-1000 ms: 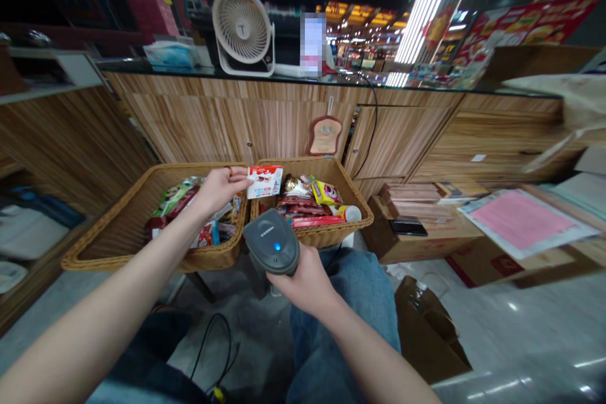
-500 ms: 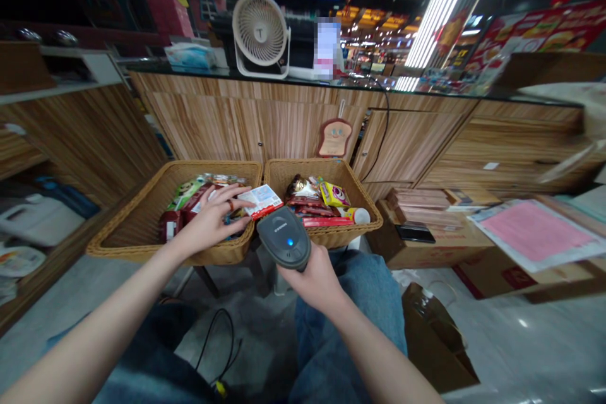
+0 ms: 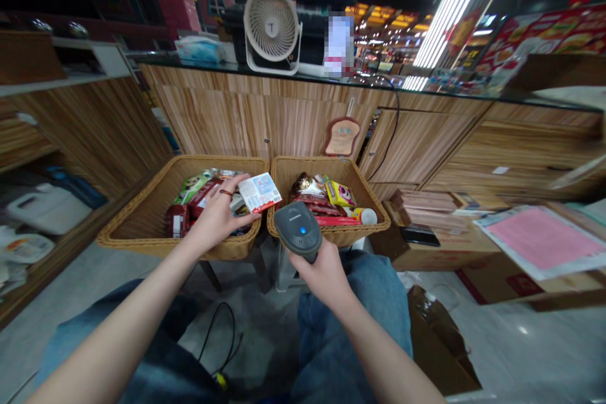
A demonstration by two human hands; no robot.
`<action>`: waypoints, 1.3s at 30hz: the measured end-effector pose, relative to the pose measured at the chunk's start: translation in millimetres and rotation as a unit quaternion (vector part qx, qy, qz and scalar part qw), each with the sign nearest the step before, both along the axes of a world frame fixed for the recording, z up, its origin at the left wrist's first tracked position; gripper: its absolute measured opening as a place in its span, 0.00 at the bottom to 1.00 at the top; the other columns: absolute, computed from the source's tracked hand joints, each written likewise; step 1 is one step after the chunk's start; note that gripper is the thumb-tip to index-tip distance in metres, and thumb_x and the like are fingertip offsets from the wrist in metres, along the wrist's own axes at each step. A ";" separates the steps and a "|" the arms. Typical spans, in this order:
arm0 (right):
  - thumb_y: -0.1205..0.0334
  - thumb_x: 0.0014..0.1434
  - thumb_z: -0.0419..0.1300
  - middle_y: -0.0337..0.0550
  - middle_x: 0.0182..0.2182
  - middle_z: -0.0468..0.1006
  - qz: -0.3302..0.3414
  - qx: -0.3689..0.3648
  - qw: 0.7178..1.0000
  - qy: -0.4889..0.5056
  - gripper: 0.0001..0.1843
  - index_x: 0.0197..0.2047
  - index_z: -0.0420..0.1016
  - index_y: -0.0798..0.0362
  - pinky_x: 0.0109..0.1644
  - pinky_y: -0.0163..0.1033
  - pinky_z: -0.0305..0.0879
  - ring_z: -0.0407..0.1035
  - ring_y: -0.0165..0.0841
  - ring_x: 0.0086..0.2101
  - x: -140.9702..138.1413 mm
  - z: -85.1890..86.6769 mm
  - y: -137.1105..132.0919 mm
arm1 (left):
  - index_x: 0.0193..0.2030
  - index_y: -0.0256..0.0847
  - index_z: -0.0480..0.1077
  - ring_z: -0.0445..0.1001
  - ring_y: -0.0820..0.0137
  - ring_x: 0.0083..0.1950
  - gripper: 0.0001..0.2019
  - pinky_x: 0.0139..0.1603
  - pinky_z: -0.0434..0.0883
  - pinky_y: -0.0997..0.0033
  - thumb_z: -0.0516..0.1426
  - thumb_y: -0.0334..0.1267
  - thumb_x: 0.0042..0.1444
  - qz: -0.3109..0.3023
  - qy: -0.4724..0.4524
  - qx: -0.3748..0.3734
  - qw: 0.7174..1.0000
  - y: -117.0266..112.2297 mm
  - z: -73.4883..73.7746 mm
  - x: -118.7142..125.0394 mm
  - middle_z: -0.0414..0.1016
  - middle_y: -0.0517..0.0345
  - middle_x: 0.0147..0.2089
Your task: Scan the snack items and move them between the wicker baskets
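Barcode scanner (image 3: 297,230) gripped in right hand (image 3: 322,274); left hand (image 3: 218,218) apparently pinching snack packet (image 3: 256,192).

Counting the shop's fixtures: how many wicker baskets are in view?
2: the left wicker basket lies beneath the left hand; the right wicker basket sits beside it, behind the barcode scanner.

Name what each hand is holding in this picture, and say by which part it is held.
The left hand pinches a small white packet by its left end; the right hand grips a barcode scanner by its handle.
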State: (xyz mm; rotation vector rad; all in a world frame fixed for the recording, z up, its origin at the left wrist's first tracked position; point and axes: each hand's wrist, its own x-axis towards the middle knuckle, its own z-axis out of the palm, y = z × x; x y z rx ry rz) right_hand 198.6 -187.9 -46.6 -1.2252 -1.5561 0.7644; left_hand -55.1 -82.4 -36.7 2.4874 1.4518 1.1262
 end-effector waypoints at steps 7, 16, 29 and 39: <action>0.57 0.57 0.63 0.43 0.24 0.81 -0.001 -0.028 1.000 -0.012 0.06 0.31 0.74 0.49 0.36 0.39 0.75 0.82 0.46 0.36 -1.9 -1.3 1.4 | 0.74 0.52 0.55 0.65 0.53 0.73 0.39 0.75 0.61 0.47 0.66 0.44 0.58 0.007 -0.012 0.060 0.998 -12.7 5.8 1.8 0.67 0.48 0.71; 0.56 0.58 0.62 0.41 0.19 0.78 -0.007 -0.029 0.999 -0.016 0.08 0.29 0.73 0.48 0.34 0.38 0.74 0.82 0.46 0.34 0.2 -3.2 1.5 | 0.75 0.51 0.55 0.67 0.53 0.72 0.39 0.73 0.64 0.49 0.66 0.45 0.60 0.013 -0.040 0.078 0.996 -14.2 5.7 0.1 0.67 0.47 0.71; 0.57 0.57 0.64 0.43 0.23 0.81 -0.003 -0.023 1.000 0.009 0.06 0.32 0.76 0.49 0.34 0.39 0.75 0.82 0.47 0.37 -1.0 -1.7 0.7 | 0.76 0.49 0.53 0.46 0.37 0.80 0.43 0.77 0.50 0.32 0.65 0.55 0.58 0.236 -0.067 0.054 0.968 -9.5 -3.1 -5.4 0.49 0.42 0.80; 0.61 0.54 0.63 0.44 0.34 0.86 0.058 0.007 0.998 0.012 0.05 0.36 0.78 0.51 0.42 0.40 0.74 0.80 0.43 0.36 -0.6 4.0 -4.4 | 0.72 0.48 0.61 0.55 0.46 0.77 0.33 0.76 0.52 0.38 0.60 0.54 0.63 0.121 0.023 0.037 0.992 4.3 1.3 10.1 0.62 0.44 0.75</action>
